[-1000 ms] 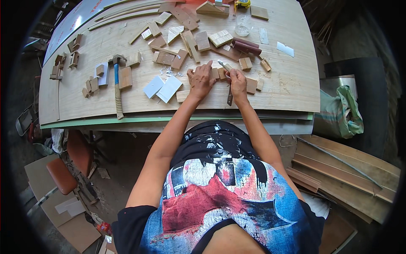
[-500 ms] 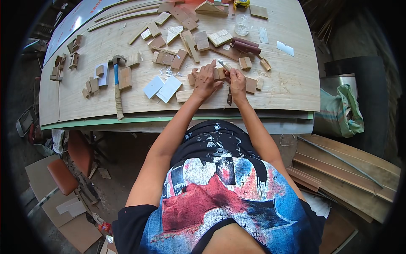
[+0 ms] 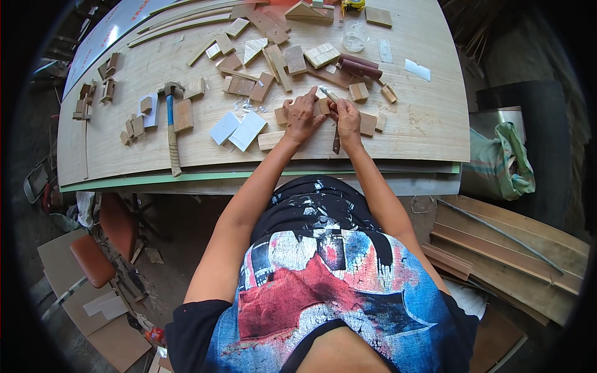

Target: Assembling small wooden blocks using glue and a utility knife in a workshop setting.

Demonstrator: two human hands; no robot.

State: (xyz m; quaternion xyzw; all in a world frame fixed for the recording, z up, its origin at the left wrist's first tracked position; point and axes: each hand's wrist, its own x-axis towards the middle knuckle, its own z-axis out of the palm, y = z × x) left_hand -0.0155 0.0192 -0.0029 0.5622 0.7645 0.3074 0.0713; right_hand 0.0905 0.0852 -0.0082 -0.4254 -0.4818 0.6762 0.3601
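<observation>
My left hand [image 3: 303, 117] lies over a small wooden block [image 3: 321, 107], index finger stretched along its far side and thumb on the near side. The fingers hide part of the block. In my right hand [image 3: 347, 119] is a thin, light stick [image 3: 328, 94] with a whitish tip, pinched between thumb and fingers and pointing to the far left. Its tip is close to my left index finger. Below the right hand, a narrow dark-handled tool [image 3: 336, 144] lies on the table. A pale wood strip [image 3: 270, 141] rests beside my left wrist.
Several wood offcuts [image 3: 295, 60] spread across the wooden tabletop [image 3: 410, 124]. Left of my hands are two white tiles [image 3: 249, 131] and a hammer [image 3: 173, 130]. Farther off stand a clear cup [image 3: 354, 36] and dark red rolls [image 3: 360, 67]. A green-edged board [image 3: 124, 181] borders the front.
My left thumb has drawn in slightly toward the block. Both hands otherwise stay almost in place, the stick still in the right.
</observation>
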